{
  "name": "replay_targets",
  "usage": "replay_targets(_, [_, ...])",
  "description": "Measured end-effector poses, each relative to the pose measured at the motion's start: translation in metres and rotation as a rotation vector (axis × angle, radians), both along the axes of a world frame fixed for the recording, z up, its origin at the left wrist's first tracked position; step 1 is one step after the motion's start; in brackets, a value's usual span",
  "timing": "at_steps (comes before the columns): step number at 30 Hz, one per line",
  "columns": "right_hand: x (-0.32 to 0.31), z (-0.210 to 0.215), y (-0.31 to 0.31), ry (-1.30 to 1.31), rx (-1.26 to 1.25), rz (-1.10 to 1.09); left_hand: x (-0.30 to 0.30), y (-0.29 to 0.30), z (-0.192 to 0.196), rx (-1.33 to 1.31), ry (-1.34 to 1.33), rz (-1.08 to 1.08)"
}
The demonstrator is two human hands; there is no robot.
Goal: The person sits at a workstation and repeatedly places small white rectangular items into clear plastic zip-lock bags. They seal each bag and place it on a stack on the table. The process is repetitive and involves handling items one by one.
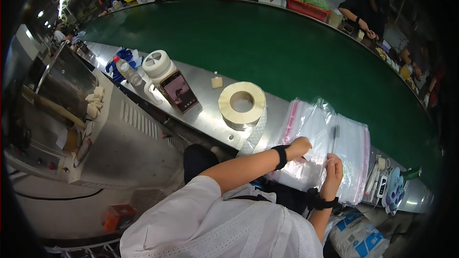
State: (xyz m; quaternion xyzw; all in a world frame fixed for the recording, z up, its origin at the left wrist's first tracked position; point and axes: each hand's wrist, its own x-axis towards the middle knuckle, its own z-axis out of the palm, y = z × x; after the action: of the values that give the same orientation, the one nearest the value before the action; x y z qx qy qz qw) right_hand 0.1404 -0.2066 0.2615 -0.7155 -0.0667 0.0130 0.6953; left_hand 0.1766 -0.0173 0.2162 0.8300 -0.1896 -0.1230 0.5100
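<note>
Alongside the long green belt [191, 33], down on the steel ledge [208, 107]: straight in over the pink-edged clear bags [351, 143]!
With the left hand [300, 148] curled in tight and the right hand [334, 167] narrowed to a pinch just beside, both over the bags; cannot tell whether gripping plastic or nothing. Over to the left, past a cream roll [227, 102], to an upright phone [178, 91].

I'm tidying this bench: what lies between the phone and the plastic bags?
The head view shows a cream roll between the phone and plastic bags.
</note>
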Motion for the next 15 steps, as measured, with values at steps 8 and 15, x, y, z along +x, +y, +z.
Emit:
replay_targets(8, [-0.032,0.004,0.019,-0.288,-0.473,0.272,-0.023,-0.003,-0.013,-1.062,0.852,0.140])
replay_targets(15, [-0.039,-0.022,0.043,-0.577,-0.804,0.188,-0.110,0.051,0.109,-0.595,0.487,0.381])
